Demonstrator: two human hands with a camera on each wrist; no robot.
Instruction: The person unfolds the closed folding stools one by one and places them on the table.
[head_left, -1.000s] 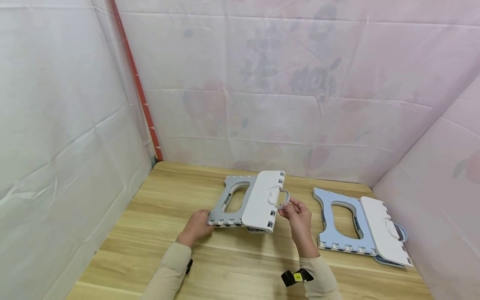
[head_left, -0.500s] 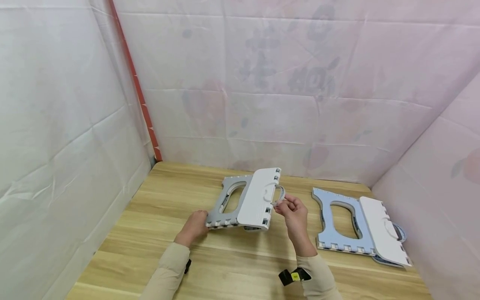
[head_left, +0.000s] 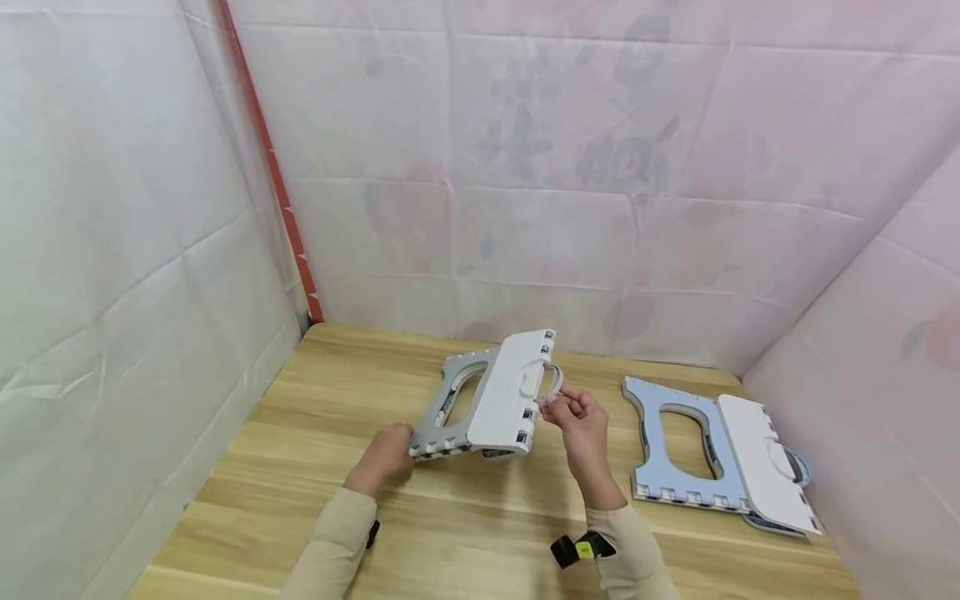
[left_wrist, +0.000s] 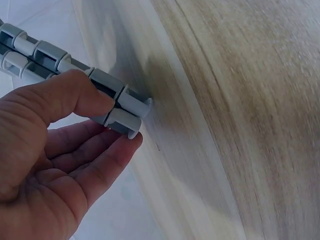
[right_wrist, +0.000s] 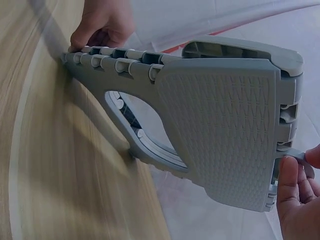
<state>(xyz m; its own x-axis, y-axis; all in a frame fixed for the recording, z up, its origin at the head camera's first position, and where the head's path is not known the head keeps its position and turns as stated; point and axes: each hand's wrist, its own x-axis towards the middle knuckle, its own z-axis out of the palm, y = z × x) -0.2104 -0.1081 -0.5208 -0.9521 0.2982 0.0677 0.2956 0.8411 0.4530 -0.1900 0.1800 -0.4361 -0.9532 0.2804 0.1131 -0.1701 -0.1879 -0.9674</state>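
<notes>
In the head view, a gray-and-white folding step stool (head_left: 498, 396) tilts over the wooden surface (head_left: 337, 392), handle end raised. The left hand (head_left: 386, 457) holds its leg end; the right hand (head_left: 582, 423) pinches the carry handle (head_left: 558, 381). A blue-and-white folding step stool (head_left: 688, 454) lies folded to the right.

Left wrist: thumb and fingers pinch a hinged leg corner (left_wrist: 124, 122).

Right wrist: the textured panel (right_wrist: 220, 120) shows, the stool folded. The step seems to be two-handed positioning; the next move, unfolding or lowering, probably calls for both grips working together.
</notes>
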